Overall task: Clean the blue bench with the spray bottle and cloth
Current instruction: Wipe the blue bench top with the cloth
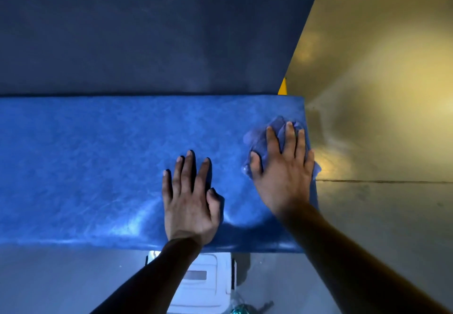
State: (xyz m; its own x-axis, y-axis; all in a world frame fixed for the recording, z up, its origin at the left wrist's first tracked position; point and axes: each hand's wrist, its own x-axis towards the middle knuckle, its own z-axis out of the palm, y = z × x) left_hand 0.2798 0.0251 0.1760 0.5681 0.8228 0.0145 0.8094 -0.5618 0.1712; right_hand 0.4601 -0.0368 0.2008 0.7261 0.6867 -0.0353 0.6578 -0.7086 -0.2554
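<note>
The right hand (284, 166) lies flat on the cloth (257, 142), fingers straight and spread, pressing it down onto the blue bench (85, 166) close to that surface's right-hand end. The cloth is bunched under the palm, with crumpled folds showing beyond the fingertips and beside the thumb, and one corner poking out past the little finger at the surface's edge. Just to the left of that hand, apart from the cloth, the left hand (188, 198) rests palm down on the bare padding, fingers straight and holding nothing; it appears to serve as a brace, and the padding dimples between the two wrists.

The cloth looks thin, limp and light, so it will likely wad up or slide out from under a loose palm. It seems best handled as it is now, pinned under a flat hand with weight over its middle, or gathered at the folds near the thumb if it has to be lifted. The bench cover looks smooth, glossy and soft, so the cloth should glide easily over it.

The spray bottle cannot be made out with certainty. Below the near edge of the surface, between the forearms, sits a white object (208, 282) on the floor, with something small and teal (241, 310) beside it, too cropped to identify.
</note>
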